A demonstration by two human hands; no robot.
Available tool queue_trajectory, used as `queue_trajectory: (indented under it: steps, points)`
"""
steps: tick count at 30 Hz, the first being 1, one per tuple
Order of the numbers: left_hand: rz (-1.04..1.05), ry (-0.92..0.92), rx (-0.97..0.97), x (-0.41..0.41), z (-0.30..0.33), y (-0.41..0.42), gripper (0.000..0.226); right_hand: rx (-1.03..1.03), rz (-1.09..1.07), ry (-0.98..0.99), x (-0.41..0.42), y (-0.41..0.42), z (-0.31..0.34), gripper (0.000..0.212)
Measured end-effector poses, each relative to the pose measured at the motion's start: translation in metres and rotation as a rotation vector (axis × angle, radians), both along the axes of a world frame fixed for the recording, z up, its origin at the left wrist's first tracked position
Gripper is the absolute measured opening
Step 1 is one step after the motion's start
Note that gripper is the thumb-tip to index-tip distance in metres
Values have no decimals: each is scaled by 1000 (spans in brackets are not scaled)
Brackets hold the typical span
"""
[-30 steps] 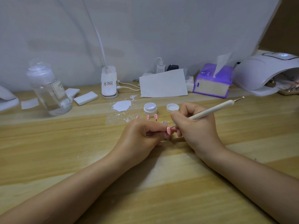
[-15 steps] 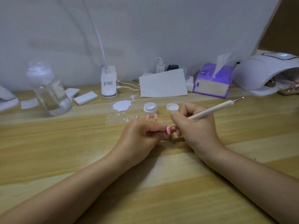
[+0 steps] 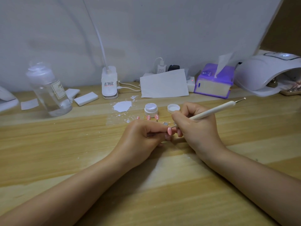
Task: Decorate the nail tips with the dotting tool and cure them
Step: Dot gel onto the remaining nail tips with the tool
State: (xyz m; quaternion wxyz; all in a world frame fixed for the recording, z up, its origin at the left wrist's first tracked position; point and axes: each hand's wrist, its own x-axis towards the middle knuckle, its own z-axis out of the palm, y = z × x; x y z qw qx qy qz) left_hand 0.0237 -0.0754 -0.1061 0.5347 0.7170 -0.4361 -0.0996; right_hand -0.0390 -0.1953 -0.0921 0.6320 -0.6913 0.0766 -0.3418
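Pinched in the grip of the left hand (image 3: 140,137) is a pink nail tip (image 3: 169,131), while the dotting tool (image 3: 211,111) is gripped like a pen by the right hand (image 3: 197,126), its lower point set on that tip. Just beyond both grips, three dotted tips (image 3: 148,117) and an open white jar (image 3: 151,109) are seen on the worktop (image 3: 81,152); the curing lamp (image 3: 267,74) is placed far to the right.
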Motion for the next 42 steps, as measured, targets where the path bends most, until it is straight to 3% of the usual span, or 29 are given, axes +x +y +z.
queue_trajectory:
  steps: [42]
  points:
    - [1,9,2,-1,1,1,13,7,-11,16,-1,1,0,36]
